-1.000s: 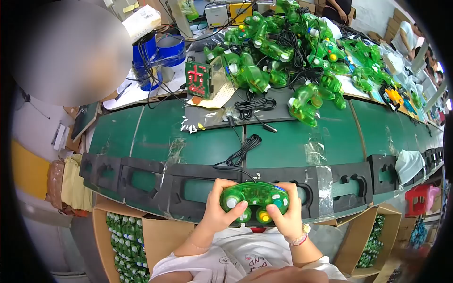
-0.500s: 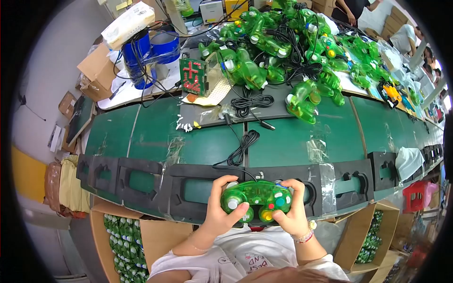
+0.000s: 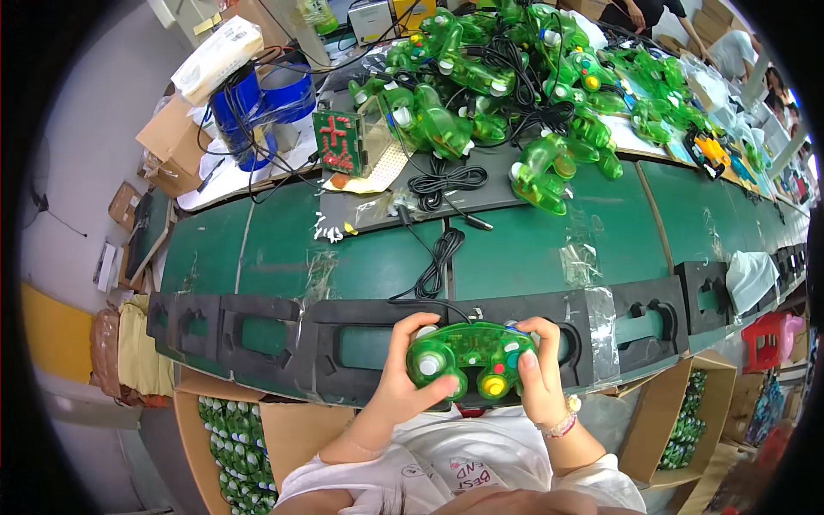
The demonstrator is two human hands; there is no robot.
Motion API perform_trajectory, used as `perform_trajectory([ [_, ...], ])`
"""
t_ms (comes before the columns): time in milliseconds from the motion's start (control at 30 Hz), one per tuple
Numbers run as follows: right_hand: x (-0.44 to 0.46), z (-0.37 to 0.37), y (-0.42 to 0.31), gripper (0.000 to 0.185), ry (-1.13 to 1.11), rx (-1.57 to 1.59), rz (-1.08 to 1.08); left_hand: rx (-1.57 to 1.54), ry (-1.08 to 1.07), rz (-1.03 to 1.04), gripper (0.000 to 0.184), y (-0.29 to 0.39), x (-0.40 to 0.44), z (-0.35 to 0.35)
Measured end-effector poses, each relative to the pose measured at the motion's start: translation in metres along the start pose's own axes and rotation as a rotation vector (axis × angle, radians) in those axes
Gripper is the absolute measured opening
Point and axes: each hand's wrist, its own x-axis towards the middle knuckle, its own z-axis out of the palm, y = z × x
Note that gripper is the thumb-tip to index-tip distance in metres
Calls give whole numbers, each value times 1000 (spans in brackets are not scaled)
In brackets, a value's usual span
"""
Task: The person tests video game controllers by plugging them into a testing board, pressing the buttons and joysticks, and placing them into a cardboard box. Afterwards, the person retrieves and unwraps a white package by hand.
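Observation:
A translucent green game controller (image 3: 472,348) is held between both hands above the near edge of the bench. My left hand (image 3: 408,378) wraps its left grip, with the thumb low by the directional pad and the index finger at the top shoulder. My right hand (image 3: 541,378) closes round the right grip, its thumb at the right-side face buttons. The controller's black cable (image 3: 439,266) runs up the bench in a tied bundle. Farther back stands a small circuit board with lit red LEDs (image 3: 337,142).
Black foam strips (image 3: 360,313) with cutouts line the bench edge. A pile of green controllers (image 3: 446,120) and cables covers the back. Cardboard boxes of controllers (image 3: 232,446) stand below on both sides. Blue tape rolls (image 3: 287,94) sit back left. A person's hand (image 3: 635,17) shows at top right.
My right thumb has moved up from the yellow button to the right-hand buttons. My left thumb has shifted onto the directional pad area. The view has tilted slightly.

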Motion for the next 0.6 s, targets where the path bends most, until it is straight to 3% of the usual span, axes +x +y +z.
perform_trajectory([
  [100, 4, -3, -3, 35, -20, 69, 5, -48, -31, 1, 80, 1, -3, 5],
  [200, 5, -10, -2, 35, -38, -19, 26, 184, -24, 19, 87, -3, -5, 8],
  [300, 4, -14, -3, 32, -61, 147, 36, 135, -109, 3, 88, -6, -3, 2],
  [400, 4, -13, -3, 29, -6, 83, 53, 332, -78, 82, 89, 0, -4, 11],
  [500, 3, -13, -3, 26, 12, 63, 29, 125, -137, 2, 89, -4, -4, 6],
  [600, 1, -13, -2, 32, 37, 41, -9, 223, -121, 14, 90, 2, -2, 13],
])
